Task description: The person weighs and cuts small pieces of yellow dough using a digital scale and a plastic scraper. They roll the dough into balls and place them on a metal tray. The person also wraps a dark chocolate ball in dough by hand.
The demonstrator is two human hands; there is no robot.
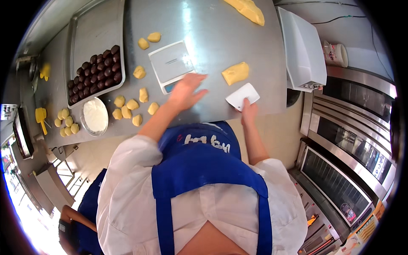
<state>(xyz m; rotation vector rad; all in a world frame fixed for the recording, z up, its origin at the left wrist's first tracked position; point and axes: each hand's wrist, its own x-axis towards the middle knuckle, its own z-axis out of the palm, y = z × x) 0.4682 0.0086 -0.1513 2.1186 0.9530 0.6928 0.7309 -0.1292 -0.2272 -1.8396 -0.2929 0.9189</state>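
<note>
In my right hand (pixel 249 111) is a white dough scraper (pixel 243 96), its blade just below a thick strip of yellow dough (pixel 236 73). My left hand (pixel 188 91) is over the front edge of a white digital scale (pixel 171 63), fingers apart and holding nothing. The scale's plate bears no dough, and my hand partly hides its display. Cut yellow dough pieces (pixel 126 112) lie left of the scale, with two more dough pieces (pixel 154 37) beyond its far left corner. A larger dough log (pixel 248 12) rests at the table's far side.
On the left of the steel table (pixel 210 41), a metal tray (pixel 95 27) carries many dark brown balls (pixel 98 70). Near it are a bowl of white powder (pixel 95 116) and rounded dough balls (pixel 68 121). A white appliance (pixel 301 47) borders the right side; ovens (pixel 338 181) stand beyond. Another person (pixel 79 220) is behind left.
</note>
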